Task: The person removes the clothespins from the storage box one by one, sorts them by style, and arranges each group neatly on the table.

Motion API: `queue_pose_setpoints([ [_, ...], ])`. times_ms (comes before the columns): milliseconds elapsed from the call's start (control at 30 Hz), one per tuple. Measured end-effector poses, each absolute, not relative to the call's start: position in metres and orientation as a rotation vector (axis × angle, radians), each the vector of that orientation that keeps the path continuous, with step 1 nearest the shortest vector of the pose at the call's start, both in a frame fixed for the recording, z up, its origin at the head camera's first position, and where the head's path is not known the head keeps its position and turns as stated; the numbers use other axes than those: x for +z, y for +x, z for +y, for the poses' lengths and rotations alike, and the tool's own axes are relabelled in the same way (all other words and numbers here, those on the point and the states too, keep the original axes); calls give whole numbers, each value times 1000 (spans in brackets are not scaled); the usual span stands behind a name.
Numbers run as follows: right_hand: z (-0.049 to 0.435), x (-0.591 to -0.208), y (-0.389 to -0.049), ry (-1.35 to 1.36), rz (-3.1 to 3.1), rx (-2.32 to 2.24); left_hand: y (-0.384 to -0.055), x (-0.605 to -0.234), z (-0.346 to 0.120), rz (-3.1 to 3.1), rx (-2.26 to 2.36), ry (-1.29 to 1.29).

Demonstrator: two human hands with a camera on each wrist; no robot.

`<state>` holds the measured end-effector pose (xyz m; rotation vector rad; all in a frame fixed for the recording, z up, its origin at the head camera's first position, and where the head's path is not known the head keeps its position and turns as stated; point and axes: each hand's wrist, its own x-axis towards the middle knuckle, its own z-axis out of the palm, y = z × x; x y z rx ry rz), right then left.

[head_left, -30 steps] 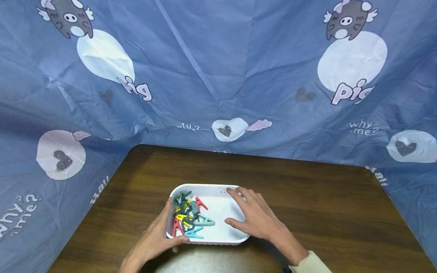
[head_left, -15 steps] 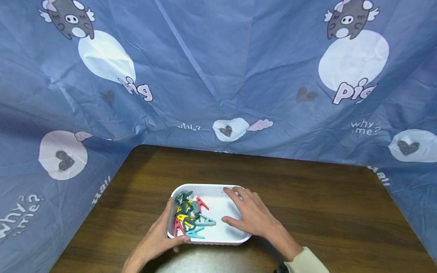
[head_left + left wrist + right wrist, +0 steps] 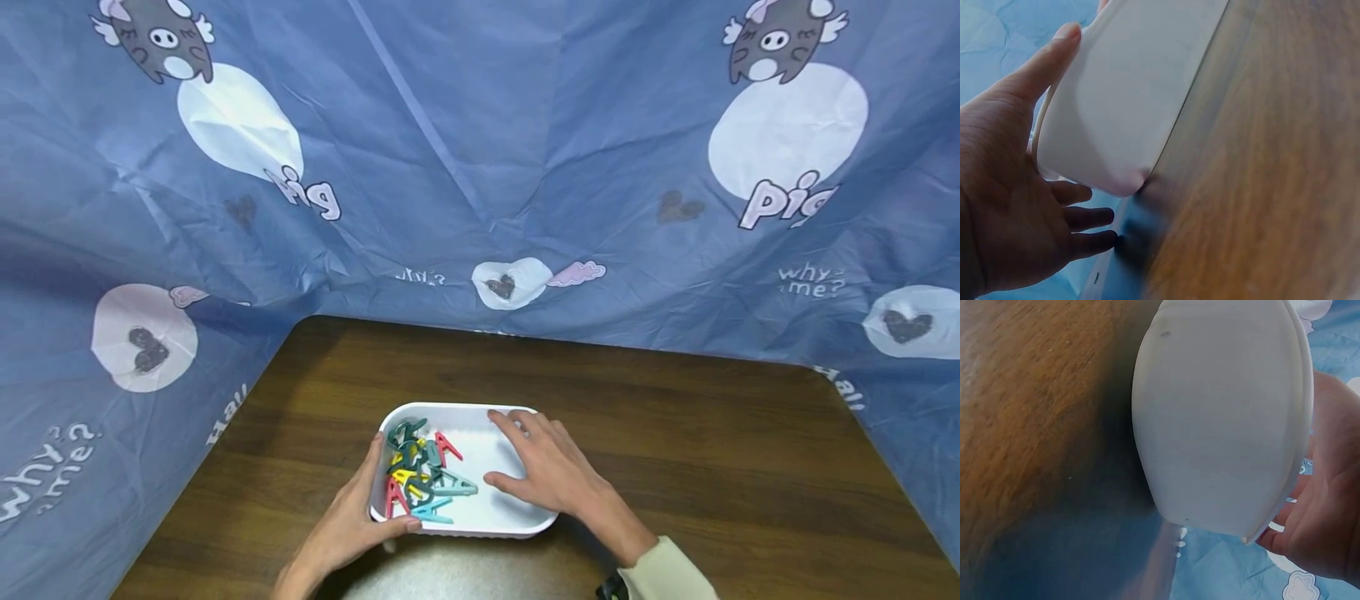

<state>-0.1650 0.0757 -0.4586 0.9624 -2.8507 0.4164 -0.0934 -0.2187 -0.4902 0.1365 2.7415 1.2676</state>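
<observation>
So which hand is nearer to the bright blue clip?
Left. The left hand rests against the white tray, its thumb close beside the bright blue clip; the right hand is at the tray's opposite end.

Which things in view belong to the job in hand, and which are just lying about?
Likely the job:
left hand, at the tray's left end
right hand, over its right side
white tray
coloured clips, gathered in its left part

Likely just surroundings:
wooden table, under the tray
blue printed cloth, hanging behind
</observation>
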Motion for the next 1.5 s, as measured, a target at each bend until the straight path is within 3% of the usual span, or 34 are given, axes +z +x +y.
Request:
queue_pose_setpoints([
  [1500, 41, -466, -184, 1094, -2850, 380, -93, -492, -221, 2776, 1273, 178],
])
